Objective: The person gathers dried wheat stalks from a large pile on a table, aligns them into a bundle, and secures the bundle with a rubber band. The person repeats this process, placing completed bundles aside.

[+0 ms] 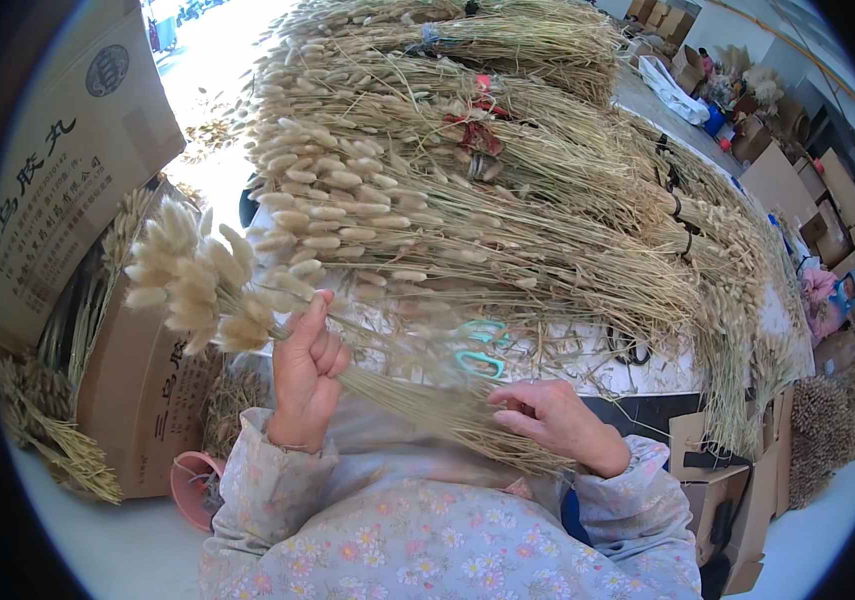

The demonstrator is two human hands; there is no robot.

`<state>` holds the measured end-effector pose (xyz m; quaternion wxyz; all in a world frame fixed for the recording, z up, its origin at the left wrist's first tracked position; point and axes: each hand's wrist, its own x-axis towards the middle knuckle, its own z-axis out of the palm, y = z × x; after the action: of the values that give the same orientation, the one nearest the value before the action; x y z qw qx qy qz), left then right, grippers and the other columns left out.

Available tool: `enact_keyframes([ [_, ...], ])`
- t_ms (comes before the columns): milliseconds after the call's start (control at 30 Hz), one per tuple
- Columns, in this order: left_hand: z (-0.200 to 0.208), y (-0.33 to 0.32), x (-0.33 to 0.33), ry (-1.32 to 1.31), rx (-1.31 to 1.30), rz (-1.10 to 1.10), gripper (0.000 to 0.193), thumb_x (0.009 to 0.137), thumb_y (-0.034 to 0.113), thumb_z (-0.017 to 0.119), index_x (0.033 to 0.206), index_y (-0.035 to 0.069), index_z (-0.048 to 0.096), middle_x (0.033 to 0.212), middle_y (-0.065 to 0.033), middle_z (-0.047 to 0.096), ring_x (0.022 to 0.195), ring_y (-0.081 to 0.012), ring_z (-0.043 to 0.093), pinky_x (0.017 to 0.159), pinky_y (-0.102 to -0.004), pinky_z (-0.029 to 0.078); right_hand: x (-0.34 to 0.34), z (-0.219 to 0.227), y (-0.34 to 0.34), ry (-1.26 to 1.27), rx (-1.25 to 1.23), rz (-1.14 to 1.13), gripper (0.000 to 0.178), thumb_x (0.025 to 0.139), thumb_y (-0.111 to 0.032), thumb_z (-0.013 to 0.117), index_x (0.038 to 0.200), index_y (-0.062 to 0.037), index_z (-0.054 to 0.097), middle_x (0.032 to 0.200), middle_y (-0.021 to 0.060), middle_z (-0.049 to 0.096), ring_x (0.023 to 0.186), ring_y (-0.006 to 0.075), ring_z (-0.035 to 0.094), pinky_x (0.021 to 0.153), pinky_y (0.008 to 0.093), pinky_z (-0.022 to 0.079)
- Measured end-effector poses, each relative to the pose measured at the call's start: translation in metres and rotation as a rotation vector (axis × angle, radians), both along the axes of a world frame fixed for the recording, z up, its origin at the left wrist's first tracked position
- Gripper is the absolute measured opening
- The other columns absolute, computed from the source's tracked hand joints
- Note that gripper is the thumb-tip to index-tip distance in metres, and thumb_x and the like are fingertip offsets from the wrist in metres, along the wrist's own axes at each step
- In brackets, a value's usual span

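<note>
My left hand (310, 365) is closed round a bunch of dried bunny-tail grass (210, 275). Its fluffy cream heads point to the upper left, and the stems (418, 405) slant down to the right across my lap. At the stems' upper side, my right hand (563, 420) has its fingers curled and thumb near the index finger. A pale, motion-blurred streak lies just left of those fingertips, so what they pinch is unclear. Beyond the stems, the teal handles of a pair of scissors (481, 362) show on the white table (573, 372), partly covered by loose stalks.
Large tied bundles of bunny-tail grass (468, 200) are heaped across the table, one with a red tie (476, 130). Cardboard boxes (138, 390) stand at the left, beside a pink bucket (196, 488). An open carton (738, 490) and more dried bundles (823, 435) are at the right.
</note>
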<state>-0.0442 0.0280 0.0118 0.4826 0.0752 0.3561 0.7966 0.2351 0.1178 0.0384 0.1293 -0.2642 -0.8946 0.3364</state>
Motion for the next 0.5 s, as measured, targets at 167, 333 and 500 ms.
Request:
enact_keyframes([
  [167,0.002,0.0,0.002,0.008,0.021,-0.013,0.014,0.093,0.02,0.059,0.102,0.009,0.061,0.05,0.0102,0.021,0.039,-0.0032,0.016,0.039,-0.0226,0.016,-0.017,-0.031,0.001,0.046,0.547,-0.127,0.02,0.078,-0.021,0.068,0.091,-0.006,0.065,0.066,0.0141,0.059,0.068,0.0328,0.061,0.061,0.04,0.048],
  [333,0.003,-0.002,0.002,0.014,0.002,-0.012,0.014,0.093,0.021,0.059,0.102,0.009,0.061,0.049,0.0103,0.021,0.039,-0.003,0.016,0.039,-0.0227,0.016,-0.024,-0.043,0.012,0.065,-0.238,-0.043,0.017,0.082,-0.021,0.066,0.079,-0.0041,0.063,0.059,0.0052,0.052,0.059,0.015,0.053,0.055,0.0317,0.042],
  [500,0.003,-0.002,0.001,0.018,-0.007,-0.009,0.014,0.093,0.021,0.06,0.101,0.009,0.061,0.049,0.0105,0.021,0.039,-0.003,0.016,0.039,-0.0227,0.016,-0.007,-0.029,0.02,-0.036,-0.859,-0.088,0.024,0.088,-0.021,0.062,0.07,-0.0053,0.057,0.061,-0.0048,0.049,0.061,0.0031,0.042,0.054,0.0231,0.035],
])
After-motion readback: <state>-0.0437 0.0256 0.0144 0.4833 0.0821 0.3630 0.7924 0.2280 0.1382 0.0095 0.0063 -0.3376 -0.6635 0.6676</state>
